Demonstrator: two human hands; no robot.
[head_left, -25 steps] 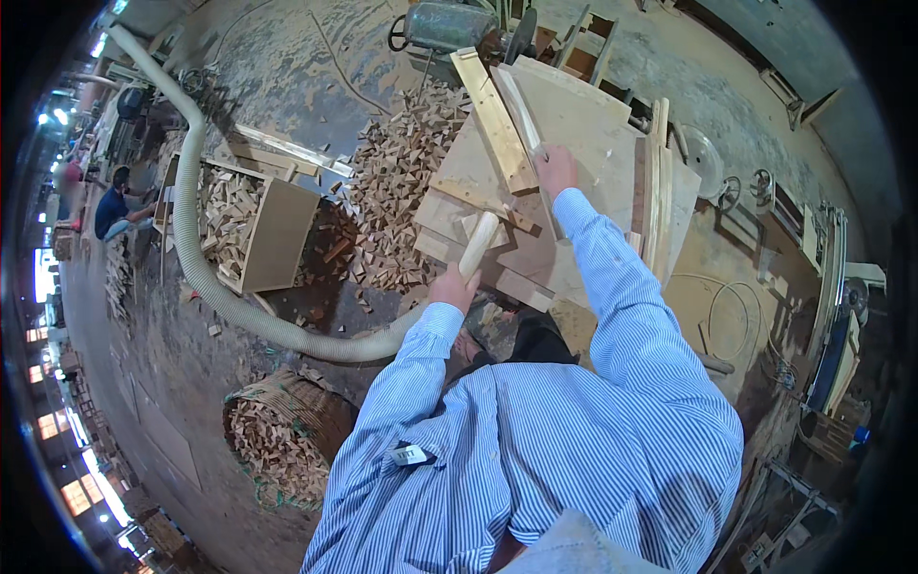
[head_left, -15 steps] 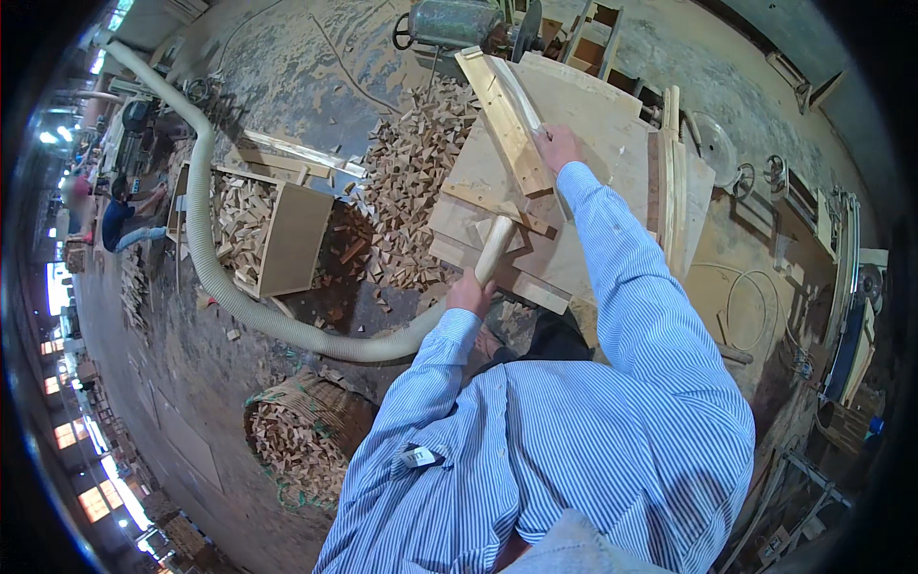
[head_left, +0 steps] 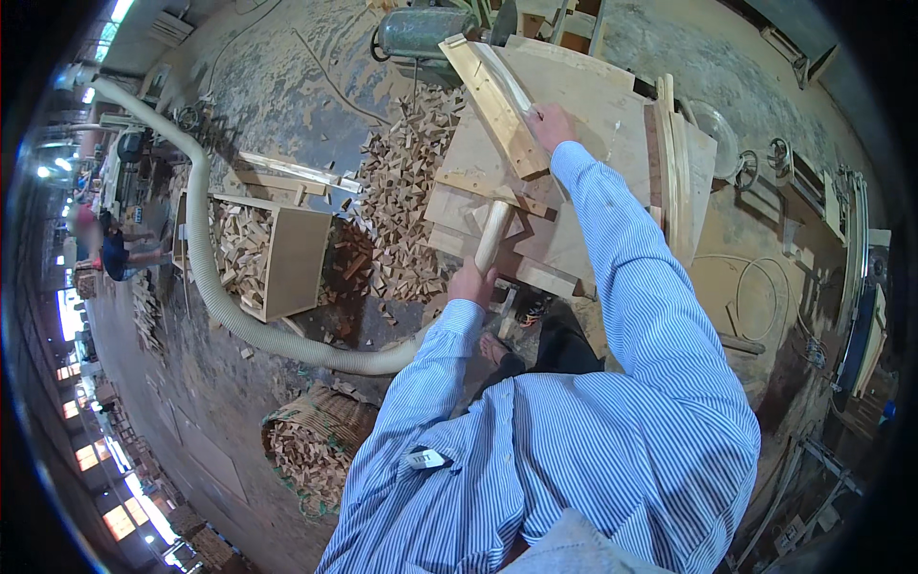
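Note:
A plywood work surface carries a yellowish wooden board set at a slant, with a pale wood strip along its right side. My right hand is closed on the near end of that strip. Lower down, my left hand is wrapped round a light cylindrical wooden piece, whose upper end lies by a crosswise wooden batten and small boards on the surface. Several long strips lie along the surface's right side.
Wooden offcuts heap left of the surface, beside a filled box and ribbed hose. A basket of scraps stands lower left; green machinery is behind. Two people are at far left. Handwheels are at right.
The view has shifted. My right hand has moved up along the slanted board, away from my body. My left hand still grips the cylindrical piece.

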